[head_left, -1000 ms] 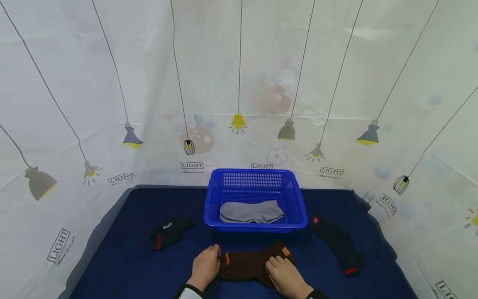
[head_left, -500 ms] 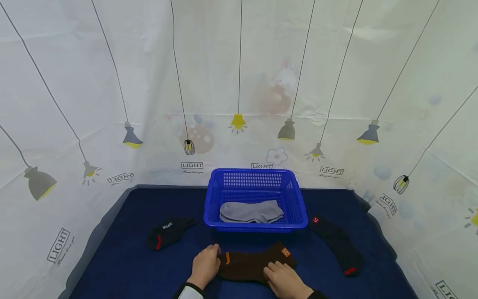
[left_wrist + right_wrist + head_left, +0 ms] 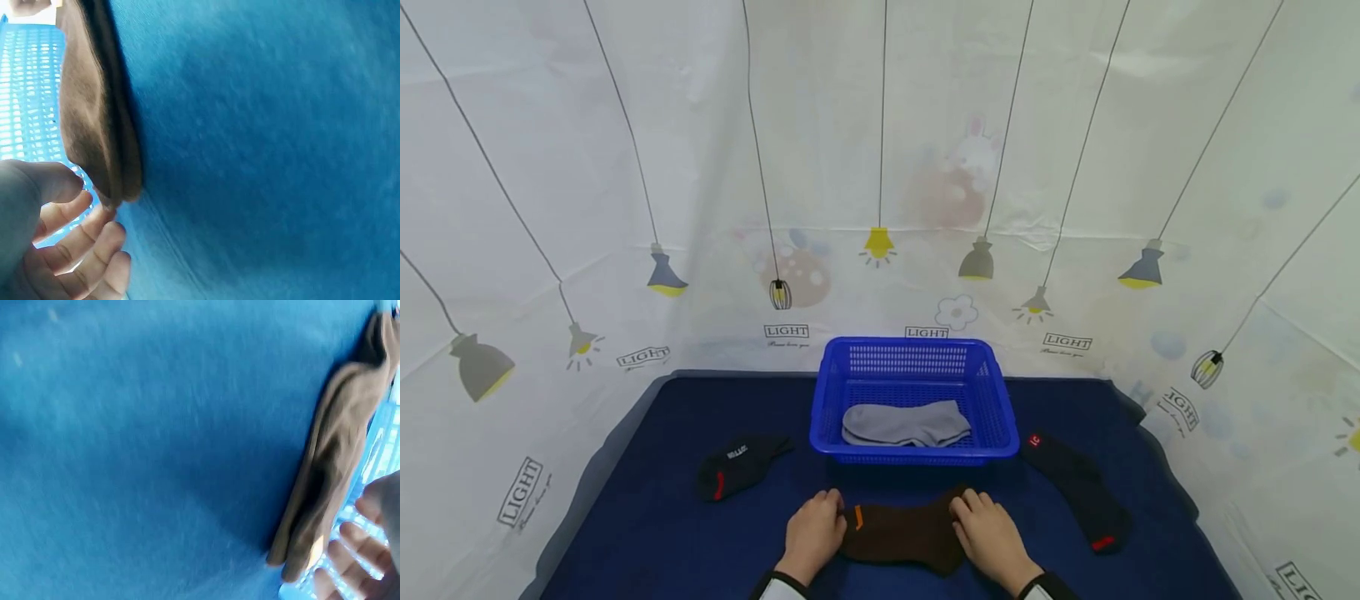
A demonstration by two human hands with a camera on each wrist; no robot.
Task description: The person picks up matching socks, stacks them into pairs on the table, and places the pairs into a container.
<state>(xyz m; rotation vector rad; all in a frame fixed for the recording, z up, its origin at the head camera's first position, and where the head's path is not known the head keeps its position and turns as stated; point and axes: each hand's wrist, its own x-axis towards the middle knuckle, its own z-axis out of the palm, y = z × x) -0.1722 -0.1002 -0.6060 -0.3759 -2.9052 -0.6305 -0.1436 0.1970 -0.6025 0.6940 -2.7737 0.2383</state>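
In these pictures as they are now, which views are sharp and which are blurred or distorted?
Head view: sharp and evenly lit, wide-angle bending at the edges; brown sock and blue basket are clear. Left wrist view: soft, the cloth smeared, left hand very close. Right wrist view: blurred, pale glare near the right hand.

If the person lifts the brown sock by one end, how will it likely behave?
The brown knitted sock with the orange mark lies flat and limp on the dark blue cloth, so it would probably droop and fold. It looks thin, likely light. The left hand and right hand flank its ends; fabric seldom slips.
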